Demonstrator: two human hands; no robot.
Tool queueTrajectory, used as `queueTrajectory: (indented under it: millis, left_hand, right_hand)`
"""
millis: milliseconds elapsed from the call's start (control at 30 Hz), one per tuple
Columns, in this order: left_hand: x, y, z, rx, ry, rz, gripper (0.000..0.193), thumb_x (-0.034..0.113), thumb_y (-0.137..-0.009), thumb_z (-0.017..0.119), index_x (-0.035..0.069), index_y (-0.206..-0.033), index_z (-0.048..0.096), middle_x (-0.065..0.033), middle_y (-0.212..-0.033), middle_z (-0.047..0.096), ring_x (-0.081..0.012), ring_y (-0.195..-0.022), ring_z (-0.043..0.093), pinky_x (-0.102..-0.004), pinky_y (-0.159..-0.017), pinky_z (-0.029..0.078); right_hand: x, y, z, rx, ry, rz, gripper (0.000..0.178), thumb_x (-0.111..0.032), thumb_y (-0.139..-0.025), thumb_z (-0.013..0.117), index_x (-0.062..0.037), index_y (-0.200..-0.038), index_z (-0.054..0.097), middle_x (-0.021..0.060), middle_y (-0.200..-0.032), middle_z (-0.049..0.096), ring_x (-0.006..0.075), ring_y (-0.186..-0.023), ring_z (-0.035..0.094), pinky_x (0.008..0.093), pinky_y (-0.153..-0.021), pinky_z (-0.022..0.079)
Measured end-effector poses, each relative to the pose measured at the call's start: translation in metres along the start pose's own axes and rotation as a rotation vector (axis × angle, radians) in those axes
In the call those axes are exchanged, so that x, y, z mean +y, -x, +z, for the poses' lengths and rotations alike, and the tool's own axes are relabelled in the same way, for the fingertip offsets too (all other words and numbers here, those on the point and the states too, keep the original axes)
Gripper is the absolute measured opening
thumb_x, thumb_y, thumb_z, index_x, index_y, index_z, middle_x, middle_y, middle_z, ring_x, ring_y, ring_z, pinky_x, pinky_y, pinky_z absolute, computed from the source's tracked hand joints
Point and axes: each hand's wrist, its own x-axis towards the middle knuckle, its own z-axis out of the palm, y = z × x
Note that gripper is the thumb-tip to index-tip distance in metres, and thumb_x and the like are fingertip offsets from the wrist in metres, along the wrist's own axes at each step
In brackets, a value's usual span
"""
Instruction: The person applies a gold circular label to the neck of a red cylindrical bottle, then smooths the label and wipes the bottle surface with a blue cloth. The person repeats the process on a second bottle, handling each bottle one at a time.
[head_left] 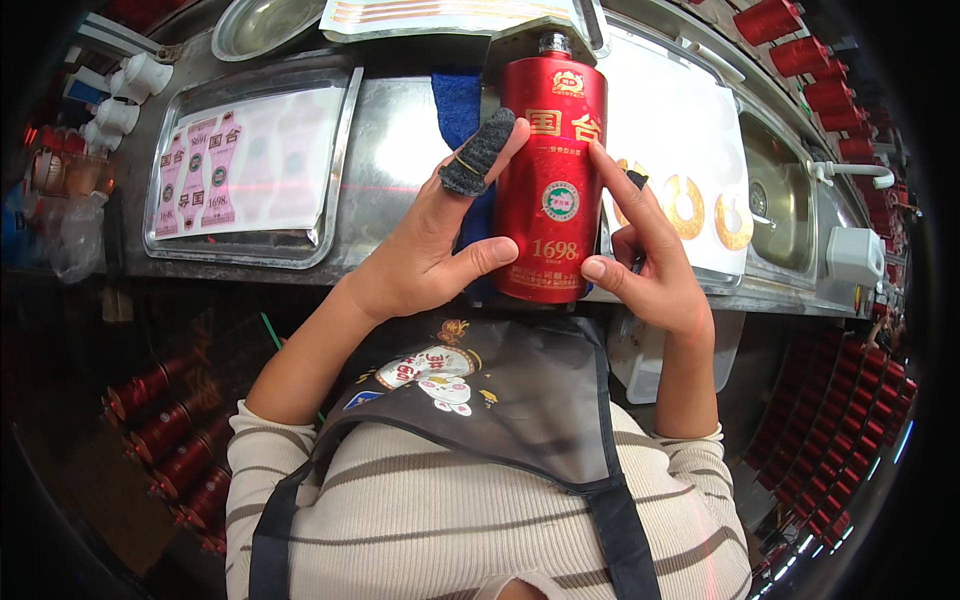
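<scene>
A glossy red bottle [549,225] with gold lettering, a gold emblem and a round green-and-white badge lies between my hands, its dark-capped neck pointing away from me. My left hand [425,245] grips its left side, thumb near the base and fingers higher up. Dark grey knitted covering, with a thin yellow band, wraps some of those fingers. On the right side, my right hand [660,265] presses thumb and index finger against the bottle; a dark covering shows on another finger. Under and beside the bottle is a blue cloth [456,105], partly hidden.
Left is a metal tray [335,190] holding a sheet of pink-and-gold decals [262,150]. At right lies a white sheet with gold ring-shaped decals [690,120], before a sink [785,190] and a white jug [855,255]. Red bottles [165,435] stand low left; more [835,420] fill the right.
</scene>
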Motion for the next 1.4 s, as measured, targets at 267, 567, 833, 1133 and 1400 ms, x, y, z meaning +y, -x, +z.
queueTrajectory:
  millis: [267,567,833,1133,1400]
  left_hand:
    - [-0.002,0.001,0.002,0.010,-0.050,0.028,0.094,0.035,-0.087,0.077,0.007,-0.161,0.026,-0.0126,-0.163,0.035,-0.0335,-0.150,0.029,-0.0458,-0.124,0.021]
    - [-0.003,-0.001,0.002,0.013,-0.039,0.048,0.098,0.035,-0.085,0.079,0.006,-0.161,0.025,-0.0139,-0.162,0.036,-0.0337,-0.149,0.031,-0.0455,-0.124,0.021]
    - [0.002,-0.001,0.000,0.005,-0.075,0.045,0.101,0.034,-0.084,0.081,0.006,-0.162,0.024,-0.0147,-0.162,0.036,-0.0340,-0.147,0.034,-0.0439,-0.123,0.023]
    - [0.010,0.008,0.008,0.048,0.036,-0.152,0.119,0.041,-0.082,0.083,-0.004,-0.161,0.006,-0.0291,-0.165,0.020,-0.0373,-0.154,0.021,-0.0444,-0.124,0.020]
    - [0.021,0.006,0.019,-0.001,0.088,-0.186,0.123,0.021,-0.080,0.086,-0.003,-0.160,-0.005,-0.0268,-0.167,0.012,-0.0339,-0.155,0.019,-0.0443,-0.126,0.017]
  right_hand:
    - [0.001,-0.003,-0.004,-0.041,0.061,-0.025,0.111,-0.044,-0.072,0.088,-0.0135,-0.162,0.031,0.0007,-0.100,0.039,0.0051,-0.063,0.034,0.0217,-0.055,0.029]
    - [0.000,-0.001,-0.003,-0.026,-0.046,-0.007,0.100,-0.044,-0.074,0.086,-0.0222,-0.160,0.039,0.0018,-0.094,0.038,0.0089,-0.065,0.033,0.0248,-0.059,0.032]
    - [0.006,-0.002,-0.004,-0.058,0.014,-0.043,0.114,-0.041,-0.070,0.090,-0.0120,-0.163,0.030,0.0015,-0.106,0.041,0.0057,-0.063,0.033,0.0219,-0.055,0.029]
    - [0.036,-0.016,-0.023,0.421,-0.642,0.151,0.050,-0.023,-0.093,0.071,-0.0045,-0.139,0.060,0.0055,-0.103,0.067,0.0030,-0.057,0.050,0.0199,-0.054,0.041]
    - [-0.023,-0.006,-0.004,0.513,-0.373,-0.050,0.060,0.005,-0.084,0.067,0.0022,-0.141,0.047,0.0068,-0.114,0.057,0.0116,-0.098,0.058,0.0251,-0.084,0.050]
